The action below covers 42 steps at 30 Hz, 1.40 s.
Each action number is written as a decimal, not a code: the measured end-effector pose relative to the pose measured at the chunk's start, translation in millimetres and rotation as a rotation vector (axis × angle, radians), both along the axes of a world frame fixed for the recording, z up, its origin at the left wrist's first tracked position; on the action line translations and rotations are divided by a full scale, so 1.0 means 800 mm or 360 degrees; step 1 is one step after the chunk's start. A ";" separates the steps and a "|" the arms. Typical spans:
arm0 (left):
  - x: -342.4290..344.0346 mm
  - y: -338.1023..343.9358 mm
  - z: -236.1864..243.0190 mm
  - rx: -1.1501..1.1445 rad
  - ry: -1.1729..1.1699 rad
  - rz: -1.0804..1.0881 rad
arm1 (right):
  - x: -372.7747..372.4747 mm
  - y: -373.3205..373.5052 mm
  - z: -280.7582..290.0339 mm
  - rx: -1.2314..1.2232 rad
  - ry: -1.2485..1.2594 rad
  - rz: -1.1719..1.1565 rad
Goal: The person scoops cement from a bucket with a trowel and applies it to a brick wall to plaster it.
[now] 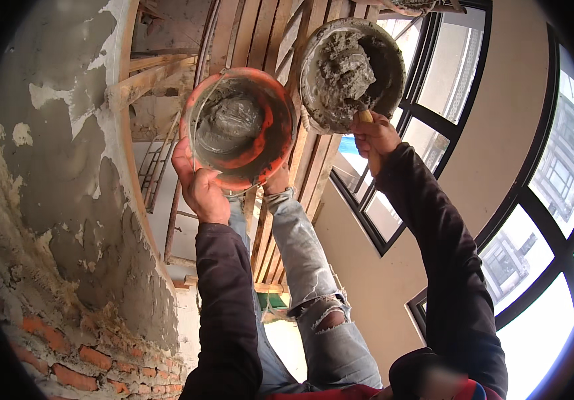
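Note:
My left hand (205, 192) grips the near left rim of an orange bowl-shaped container (284, 107), with a thin cord or wire across it. Smooth wet grey mortar (230, 123) lies inside it. To its right, a round bucket (393, 80) crusted with grey cement holds a rough heap of mortar (343, 70). My right hand (377, 140) is closed round the wooden handle of a tool (365, 117) at the bucket's near edge. The tool's working end is hidden in the mortar, so its exact kind cannot be made out.
Narrow wooden planks (317, 170) form a platform under my feet, with gaps between them. On the left stands a partly plastered wall (67, 133) with bare bricks (73, 379) low down. Metal scaffold bars (170, 227) run beside it. Black-framed windows (433, 127) are on the right.

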State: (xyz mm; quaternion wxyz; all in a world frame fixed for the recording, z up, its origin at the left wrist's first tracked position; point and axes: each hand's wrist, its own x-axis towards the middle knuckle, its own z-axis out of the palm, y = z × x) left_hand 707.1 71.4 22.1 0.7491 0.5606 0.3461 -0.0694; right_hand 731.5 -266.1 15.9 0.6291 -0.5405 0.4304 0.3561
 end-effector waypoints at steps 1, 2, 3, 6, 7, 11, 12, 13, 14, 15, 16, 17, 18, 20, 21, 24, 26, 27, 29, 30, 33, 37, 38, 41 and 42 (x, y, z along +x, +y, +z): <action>0.001 -0.001 -0.001 0.0002 -0.0009 0.0024 | -0.013 -0.004 0.003 0.0053 -0.0019 -0.0066; 0.003 -0.001 -0.001 0.0037 -0.0022 0.0003 | -0.025 -0.004 0.008 0.0009 -0.0070 -0.0083; 0.002 0.000 -0.001 0.0045 -0.0019 -0.0006 | -0.035 -0.005 0.012 -0.0017 -0.0096 -0.0090; 0.002 0.005 -0.002 -0.0008 -0.0047 0.0059 | -0.053 -0.005 0.021 0.0031 -0.0130 -0.0109; 0.002 0.005 -0.002 -0.0015 -0.0038 0.0065 | -0.057 -0.008 0.026 0.0007 -0.0140 -0.0105; 0.001 0.003 -0.003 -0.0050 -0.0053 0.0069 | -0.078 -0.009 0.072 -0.0139 -0.0148 0.0052; 0.001 0.003 -0.003 -0.0074 -0.0025 0.0107 | -0.082 -0.006 0.088 -0.0212 -0.0132 0.0141; 0.000 0.006 -0.004 -0.0060 -0.0089 0.0077 | -0.086 -0.001 0.106 -0.0285 -0.0117 0.0231; 0.001 0.003 0.000 -0.0066 -0.0043 0.0083 | -0.094 0.002 0.123 -0.0275 -0.0153 0.0236; 0.003 0.003 0.003 -0.0068 0.0000 0.0095 | -0.096 0.014 0.141 -0.0303 -0.0100 0.0298; 0.002 0.005 0.003 -0.0060 0.0000 0.0103 | -0.105 0.025 0.152 -0.0190 -0.0113 0.0304; 0.000 0.005 0.002 -0.0077 -0.0014 0.0109 | -0.111 0.035 0.160 -0.0086 -0.0127 0.0307; -0.001 0.007 0.002 -0.0090 -0.0024 0.0117 | -0.110 0.050 0.163 0.0009 -0.0091 0.0345; -0.003 0.007 0.000 -0.0104 -0.0058 0.0107 | -0.105 0.097 0.158 0.0084 0.0057 0.0303; -0.003 0.008 0.000 -0.0120 -0.0093 0.0095 | -0.099 0.115 0.145 0.0057 0.0007 0.0562; -0.002 0.008 -0.003 -0.0103 -0.0149 0.0037 | -0.101 0.178 0.086 -0.0293 -0.0301 0.1025; -0.006 0.010 -0.003 -0.0078 -0.0085 0.0041 | -0.101 0.210 0.077 -0.0326 -0.0304 0.1054; -0.007 0.013 -0.003 -0.0061 -0.0029 0.0040 | -0.105 0.215 0.078 -0.0331 -0.0361 0.1068; -0.015 0.021 -0.008 0.0014 -0.0059 -0.0014 | -0.117 0.216 0.091 -0.0534 -0.0542 0.1162; -0.016 0.021 -0.006 -0.0018 -0.0072 0.0000 | -0.120 0.216 0.095 -0.0726 -0.0674 0.1246; -0.023 0.026 -0.007 -0.0009 -0.0105 -0.0030 | -0.089 0.223 0.064 -0.0748 -0.0654 0.1799; -0.017 0.015 -0.012 -0.0024 -0.0107 -0.0075 | -0.049 0.234 -0.034 -0.0454 -0.0072 0.2241; -0.018 0.026 -0.013 -0.0040 -0.0191 -0.0032 | -0.033 0.240 -0.030 -0.0061 0.0097 0.2130; -0.025 0.033 -0.007 0.0005 -0.0316 -0.0012 | 0.005 0.239 0.007 0.0270 0.0216 0.1800; -0.024 0.034 -0.006 0.0083 -0.0370 -0.0049 | 0.016 0.238 0.025 0.0100 -0.0001 0.1964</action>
